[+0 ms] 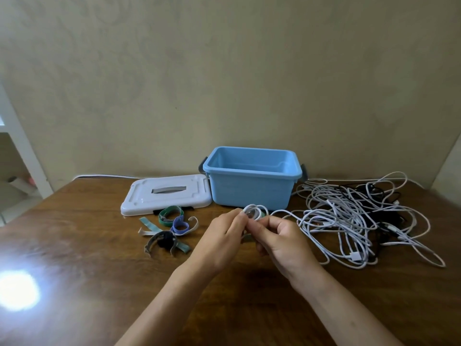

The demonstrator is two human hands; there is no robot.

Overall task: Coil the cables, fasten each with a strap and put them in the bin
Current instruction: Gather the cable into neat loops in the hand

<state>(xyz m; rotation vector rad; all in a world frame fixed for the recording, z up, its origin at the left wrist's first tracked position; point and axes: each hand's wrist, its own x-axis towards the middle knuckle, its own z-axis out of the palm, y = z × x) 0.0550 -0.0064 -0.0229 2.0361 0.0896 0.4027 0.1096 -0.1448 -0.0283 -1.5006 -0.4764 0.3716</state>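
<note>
Both hands meet above the table's middle around a small coil of white cable [257, 211]. My left hand [222, 239] pinches the coil's left side. My right hand [279, 242] curls round its lower right side, and a grey-green strap end [247, 238] pokes out between the two hands. The coil's loose tail runs right into a tangled heap of white and black cables [356, 221]. The blue bin [252, 177] stands open just behind the hands, nothing visible inside. Several loose straps [168, 229] in green, purple, grey and beige lie left of my hands.
The bin's white lid [166, 197] lies flat to the left of the bin. The brown wooden table [82, 245] meets a beige wall at the back. A bright glare spot [17, 290] sits near the front left edge.
</note>
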